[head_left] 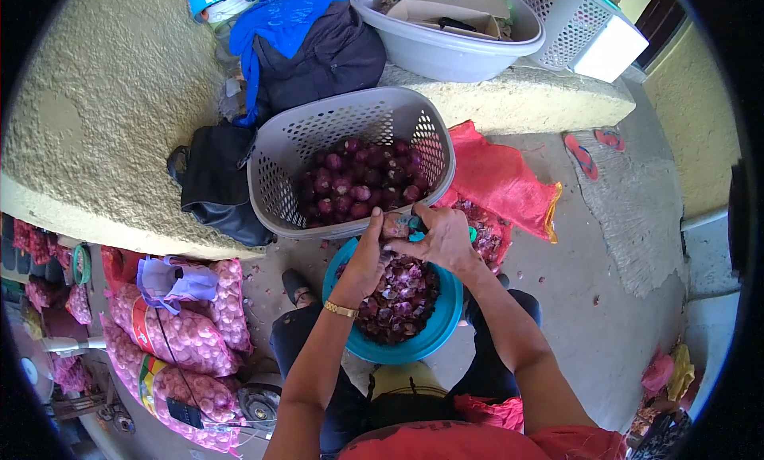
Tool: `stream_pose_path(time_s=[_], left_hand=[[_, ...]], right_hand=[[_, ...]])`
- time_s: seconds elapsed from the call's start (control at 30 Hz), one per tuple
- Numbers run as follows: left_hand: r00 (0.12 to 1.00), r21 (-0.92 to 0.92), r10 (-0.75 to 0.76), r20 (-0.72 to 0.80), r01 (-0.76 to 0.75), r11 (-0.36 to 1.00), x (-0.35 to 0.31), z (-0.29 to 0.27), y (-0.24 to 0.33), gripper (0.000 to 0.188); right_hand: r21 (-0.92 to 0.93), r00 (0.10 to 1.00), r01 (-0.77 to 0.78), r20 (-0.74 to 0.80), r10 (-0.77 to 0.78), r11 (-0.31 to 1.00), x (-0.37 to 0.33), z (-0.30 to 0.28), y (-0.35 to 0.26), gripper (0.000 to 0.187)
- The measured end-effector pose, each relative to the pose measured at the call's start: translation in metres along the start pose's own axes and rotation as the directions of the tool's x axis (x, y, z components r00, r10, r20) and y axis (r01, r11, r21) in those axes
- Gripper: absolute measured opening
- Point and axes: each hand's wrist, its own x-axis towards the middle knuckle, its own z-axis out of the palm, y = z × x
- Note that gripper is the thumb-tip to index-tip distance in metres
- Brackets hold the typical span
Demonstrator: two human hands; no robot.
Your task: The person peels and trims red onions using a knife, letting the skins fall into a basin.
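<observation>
My hands meet above a turquoise basin (448,321) filled with loose purple onion skins (398,289). Closed fingers of my left hand (364,269), with a gold watch at the wrist, hold a brownish-pink onion (395,226), partly covered. My right hand (447,239) is closed against the onion's other side. A bit of teal shows between its fingers; what it belongs to is hidden. Just beyond, a grey perforated basket (274,161) holds many shiny red onions (358,177).
A red mesh sack (505,181) lies right of the basket, with onions or skins by its mouth. Full onion sacks (187,337) lie at left beside a lilac bag (177,283). A black bag (219,177) hangs over the ledge. Behind stands a grey tub (446,58). Sandals (582,156) lie far right.
</observation>
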Motion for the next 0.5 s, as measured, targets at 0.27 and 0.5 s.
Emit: stream_pose_path(time_s=[0.27,0.5], left_hand=[[0.993,0.005,-0.072,0.094,0.072,0.997,0.002,-0.012,-0.002,0.053],[0.995,0.097,-0.104,0.013,0.102,0.990,-0.005,-0.003,0.006,0.050]], right_hand=[[0.028,0.999,0.032,0.007,-0.032,0.999,-0.001,0.007,0.001,0.061],[-0.036,0.997,0.041,0.072,-0.038,0.999,-0.002,0.010,0.005,0.059]])
